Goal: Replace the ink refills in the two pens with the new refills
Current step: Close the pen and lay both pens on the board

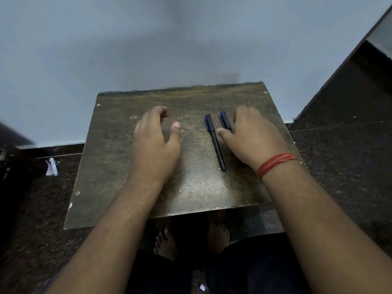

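Bottom centre of frame: my bare feet [167, 240] under the near edge of the small wooden table [191, 187]. Both forearms run up from the lower corners; a red thread band [275, 164] sits on the right wrist.

Mid frame, left of centre: my left hand [154, 141] sits just over the tabletop, fingers loosely curled, thumb out, holding nothing.

Right of centre: my right hand [252, 136] is palm down, spread over the right pen [225, 122], only its capped end showing; can't tell if I'm gripping it or just covering it. The left pen [214, 142] lies free just beside the thumb, cap toward the wall.

No new refills visible anywhere on the table.

Top of frame: plain blue-grey wall [169, 39].

Risks, my guess: a pen rolls off the table's right edge if nudged; opened parts could drop to the dark floor [339, 166] and get lost.
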Motion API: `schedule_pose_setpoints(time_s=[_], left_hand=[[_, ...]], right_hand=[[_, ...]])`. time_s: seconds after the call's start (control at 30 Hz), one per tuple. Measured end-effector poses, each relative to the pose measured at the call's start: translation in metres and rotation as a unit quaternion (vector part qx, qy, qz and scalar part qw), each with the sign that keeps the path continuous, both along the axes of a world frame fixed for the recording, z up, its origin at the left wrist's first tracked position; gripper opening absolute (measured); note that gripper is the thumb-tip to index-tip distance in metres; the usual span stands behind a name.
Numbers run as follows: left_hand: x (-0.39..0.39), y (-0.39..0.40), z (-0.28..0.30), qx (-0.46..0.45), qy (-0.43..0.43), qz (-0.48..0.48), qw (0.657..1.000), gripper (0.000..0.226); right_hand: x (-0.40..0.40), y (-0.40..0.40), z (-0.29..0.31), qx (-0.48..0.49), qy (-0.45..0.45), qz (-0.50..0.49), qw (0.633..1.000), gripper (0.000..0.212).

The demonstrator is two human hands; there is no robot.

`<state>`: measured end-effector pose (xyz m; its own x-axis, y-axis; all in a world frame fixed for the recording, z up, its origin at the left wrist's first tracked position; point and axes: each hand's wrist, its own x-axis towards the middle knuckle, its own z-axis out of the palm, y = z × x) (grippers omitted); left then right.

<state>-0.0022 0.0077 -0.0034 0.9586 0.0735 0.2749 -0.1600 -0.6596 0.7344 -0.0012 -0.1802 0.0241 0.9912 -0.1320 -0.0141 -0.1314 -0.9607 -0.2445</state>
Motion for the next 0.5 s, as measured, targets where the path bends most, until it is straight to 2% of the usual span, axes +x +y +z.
schedule_pose_setpoints(time_s=[0.1,0.2,0.5], left_hand=[[0.002,0.003,-0.002,0.077,0.031,-0.002,0.997,0.056],[0.003,0.008,-0.004,0.119,0.057,0.002,0.991,0.065],[0.009,0.032,0.004,0.052,0.087,0.075,0.992,0.060]], right_hand=[[-0.005,0.013,-0.006,-0.003,0.040,0.020,0.999,0.055],[-0.008,0.032,-0.008,-0.003,0.026,0.041,0.999,0.041],[-0.006,0.086,-0.016,0.076,0.005,0.065,0.995,0.036]])
